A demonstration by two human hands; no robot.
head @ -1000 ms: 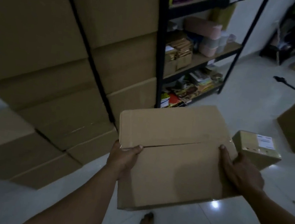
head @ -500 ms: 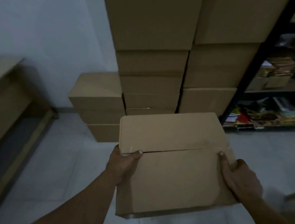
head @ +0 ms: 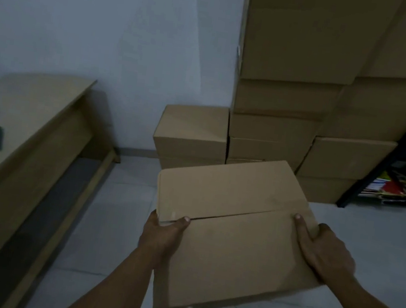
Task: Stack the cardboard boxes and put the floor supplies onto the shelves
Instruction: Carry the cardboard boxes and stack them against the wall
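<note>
- Brown closed cardboard box (head: 230,249), lower centre of the frame, clamped at its sides by the fingers of my left hand (head: 162,234) and right hand (head: 323,251).
- Its top flaps look unsealed and could flex, so it may slip before it reaches the low cardboard stack (head: 192,131).

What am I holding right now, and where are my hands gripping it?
A cardboard box, gripped at opposite side edges: left hand on the left edge, right hand on the right, thumbs on top.

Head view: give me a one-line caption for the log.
Left hand and right hand hold a cardboard box above the floor, facing stacked boxes by the wall.
</note>
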